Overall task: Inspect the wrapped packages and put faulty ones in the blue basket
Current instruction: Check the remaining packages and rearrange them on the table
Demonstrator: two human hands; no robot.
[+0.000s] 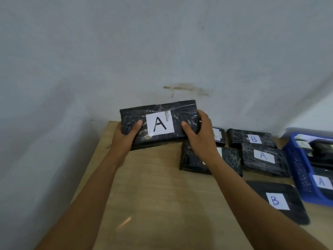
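Here, the left hand (126, 136) grips the left end of the package (185, 115), thumb pressed on its front face and fingers curled out of sight behind it. The package is held tilted up toward the camera over the far left part of the table (153, 192), near the wall (162, 51); whether its lower edge touches the tabletop cannot be told. It is a flat oblong block wrapped in creased, glossy black plastic, with a band of clear tape across its upper part. A white label (160, 124) sits in the middle of its face and bears a hand-drawn black A. A small pale mark runs up from the label's top edge under the tape. The right hand (200, 136) grips the package's right end, thumb on the front and fingers wrapped round the edge. Below and right of that hand lies a second pack (230, 159), its label mostly hidden by the wrist, and another, partly hidden, lies behind it. Further right lie a B pack (252, 138) and, just in front of it, an A pack (264, 157), all in the same black wrap. Nearer the camera lies a flatter B pouch (281, 201). At the right edge stands the blue basket (297, 168), holding dark packs, one showing an A.
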